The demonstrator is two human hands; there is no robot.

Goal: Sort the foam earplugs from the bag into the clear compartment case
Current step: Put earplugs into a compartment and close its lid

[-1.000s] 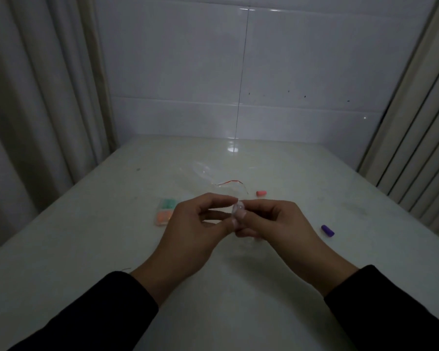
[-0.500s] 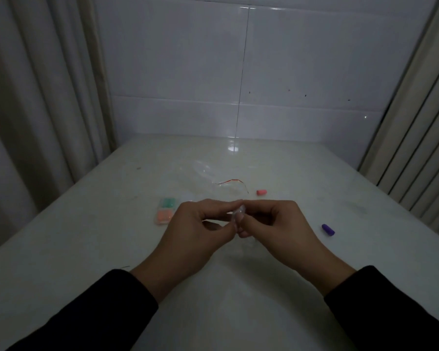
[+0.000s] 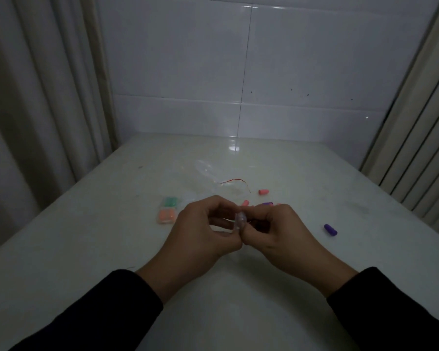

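1. the left hand and right hand meet above the middle of the white table, fingertips pinched from both sides on a small clear plastic piece; whether it is a small bag or a part of the case cannot be told in this dim view.
2. the clear piece stands roughly upright between the two pinches, its long axis running 12 to 6 o'clock, the left fingers at its 9 o'clock side and the right fingers at its 3 o'clock side. both hands are equally near it; neither has a free finger.
3. the clear compartment case lies at about 10 o'clock from the hands, near the left hand, with a green block in its far cell and an orange block in its near cell.
4. loose earplugs lie beyond and to the right: a pink earplug at 1 o'clock, a purple earplug at 3 o'clock, well apart from the right hand, its long axis slanting from 10 to 4 o'clock. a second pink one and a second purple one peep just over the knuckles.
5. the crumpled clear bag with its red strip lies at 12 o'clock.
6. judgement: the right hand is the nearer one for the purple earplug, the left for the case, once the pinch is let go.
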